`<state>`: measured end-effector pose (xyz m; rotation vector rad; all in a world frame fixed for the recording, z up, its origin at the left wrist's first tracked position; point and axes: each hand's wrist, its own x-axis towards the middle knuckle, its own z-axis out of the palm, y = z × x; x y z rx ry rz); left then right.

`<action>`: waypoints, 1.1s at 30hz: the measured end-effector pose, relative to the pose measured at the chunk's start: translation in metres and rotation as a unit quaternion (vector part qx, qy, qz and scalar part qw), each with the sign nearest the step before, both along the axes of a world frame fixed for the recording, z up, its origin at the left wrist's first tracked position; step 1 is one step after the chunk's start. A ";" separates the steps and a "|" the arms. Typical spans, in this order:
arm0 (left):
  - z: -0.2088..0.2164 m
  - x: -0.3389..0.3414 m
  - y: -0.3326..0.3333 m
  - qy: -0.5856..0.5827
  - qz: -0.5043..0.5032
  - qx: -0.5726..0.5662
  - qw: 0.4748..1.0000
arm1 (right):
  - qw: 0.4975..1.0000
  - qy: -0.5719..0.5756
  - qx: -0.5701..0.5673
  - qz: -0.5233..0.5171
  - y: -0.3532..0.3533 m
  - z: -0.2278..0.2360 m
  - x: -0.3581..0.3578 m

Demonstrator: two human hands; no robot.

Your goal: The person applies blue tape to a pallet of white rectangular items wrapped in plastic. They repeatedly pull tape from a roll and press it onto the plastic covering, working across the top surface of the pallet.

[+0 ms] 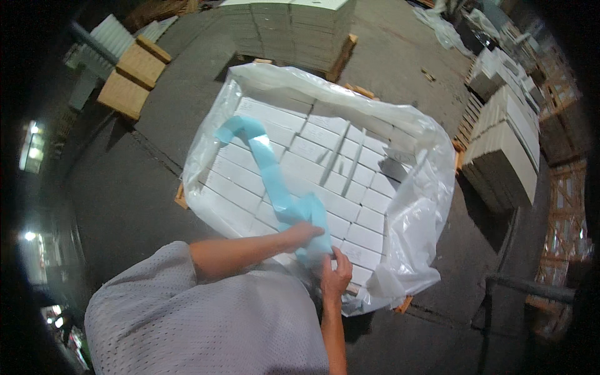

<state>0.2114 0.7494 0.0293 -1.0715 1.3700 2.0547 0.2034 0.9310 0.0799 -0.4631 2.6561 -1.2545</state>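
Note:
A long light-blue strip (270,175), thin like film or paper, lies in bends across rows of white boxes (240,164). Its near end is bunched and folded under my hands. My left hand (303,235) is closed on the folded part, with the fingers partly hidden. At the strip's near right edge, my right hand (336,270) pinches it between thumb and fingers. Clear plastic sheeting (431,187) surrounds the boxes and hangs over the sides. Two thin grey strips (354,164) rest on the boxes farther right.
A wooden pallet (404,305) shows under the plastic-lined load. Beyond it stands a large stack of grey sheets (287,37). More stacked boards (503,150) are at the right, near a metal rail (531,287). Brown wooden pieces (128,84) stand at the far left.

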 end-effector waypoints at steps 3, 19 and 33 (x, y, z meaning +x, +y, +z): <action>-0.001 -0.001 0.001 -0.013 -0.028 -0.042 0.999 | 0.999 0.034 0.009 0.023 -0.001 0.000 0.003; -0.015 0.005 0.007 -0.066 0.063 -0.023 0.996 | 0.992 0.129 -0.009 0.001 -0.006 -0.001 0.010; -0.025 0.013 -0.027 -0.073 0.138 -0.071 0.985 | 0.981 -0.041 0.149 -0.119 0.052 -0.100 -0.105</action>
